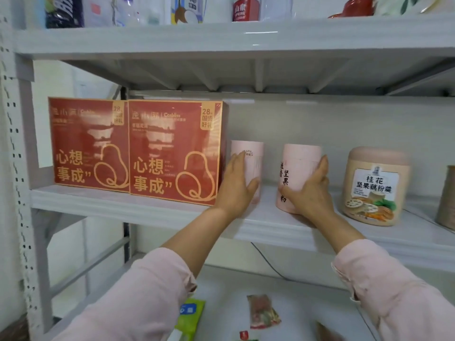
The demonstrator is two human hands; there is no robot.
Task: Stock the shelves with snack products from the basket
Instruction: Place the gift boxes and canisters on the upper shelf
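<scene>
White metal shelf rack fills the view. Middle shelf runs from 9 to 3 o'clock.

Two large red boxes with gold print stand upright and touching at 9 o'clock, left red box and right red box, both at the shelf's front edge.

Tan jar with a pink lid and a printed label stands upright at 3 o'clock. Brown roll just past it is cut by the frame edge.

Two pink canisters stand at centre. Left canister is upright, just beside the right red box at its 3 o'clock. Right canister is near the front edge, apart from its twin, with black characters facing 9 o'clock.

Left hand: fingers together up the left canister's 9 o'clock side, thumb across its front, clasping it.
Right hand: fingers on the right canister's 3 o'clock side, thumb at its 9 o'clock side, gripping it low. Cannot tell if the base sits flat.

Pink sleeves on both arms.

Bottles and cans at 12 o'clock on the top shelf.

Lower shelf, 6 o'clock: green packet and reddish sachet, lying flat and apart.
</scene>
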